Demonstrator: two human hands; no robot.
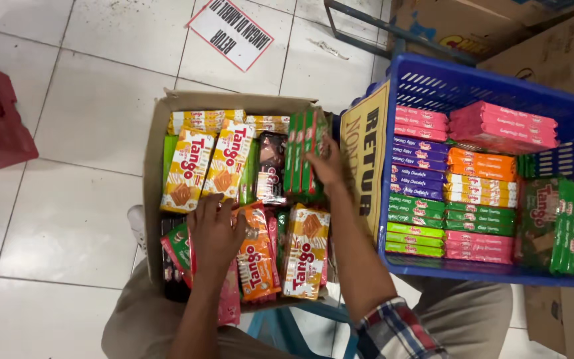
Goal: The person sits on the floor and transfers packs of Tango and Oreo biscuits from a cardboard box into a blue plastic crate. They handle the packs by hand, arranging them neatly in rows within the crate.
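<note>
Two hands work inside one cardboard box (156, 153) of snack packs. Left hand (215, 229), fingers spread, presses flat on the orange pack (258, 256) at the box's near edge. Right hand (327, 164), fingers closed, grips green packs (303, 149) at its far right corner. Right of the box: blue crate (493, 83) with a yellow sign (367, 163). Beyond the box: white red-bordered sign (230, 32) on bare tiled floor (81, 113).

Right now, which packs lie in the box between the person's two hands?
Between the left hand and the right hand, the head view shows a dark snack pack standing upright and an orange wafer pack below it.
</note>
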